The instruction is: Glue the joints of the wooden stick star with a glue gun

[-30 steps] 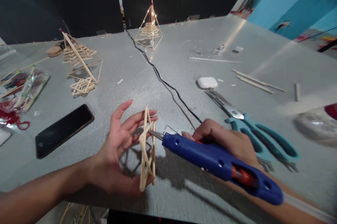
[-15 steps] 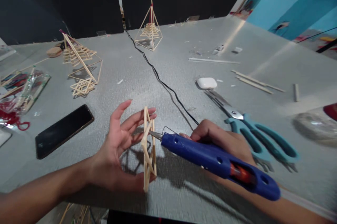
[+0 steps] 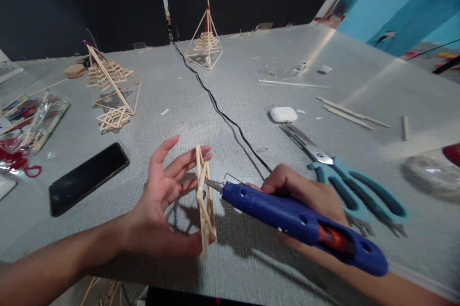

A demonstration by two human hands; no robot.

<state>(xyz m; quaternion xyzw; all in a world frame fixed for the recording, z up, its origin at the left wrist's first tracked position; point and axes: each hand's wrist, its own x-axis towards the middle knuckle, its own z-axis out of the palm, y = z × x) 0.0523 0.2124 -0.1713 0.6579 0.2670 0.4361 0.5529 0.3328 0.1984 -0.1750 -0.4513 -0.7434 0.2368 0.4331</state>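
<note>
Between the thumb and fingers of my left hand (image 3: 161, 200), a small frame of crossed wooden sticks (image 3: 204, 210) is held on edge above the table. My right hand (image 3: 298, 188) is wrapped round a blue hot glue gun (image 3: 273, 210), though the gun's body hides part of the fingers. The metal nozzle points left and meets, or nearly meets, a stick joint on the frame; I cannot tell which. A similar flat stick star (image 3: 113, 119) lies farther off, by a leaning stick pyramid (image 3: 111, 76).
Left is a black phone (image 3: 89, 179), with plastic packets (image 3: 39, 119) beyond it. Teal-handled scissors (image 3: 341, 176) and a white earbud case (image 3: 283, 114) lie right. A black cord (image 3: 219, 109) crosses the table toward a stick pyramid (image 3: 207, 42). Loose sticks (image 3: 352, 113) lie far right.
The stick frame has tilted slightly in my left hand, its lower end shifting right. The glue gun has moved a little to the right, its nozzle still at the frame.
</note>
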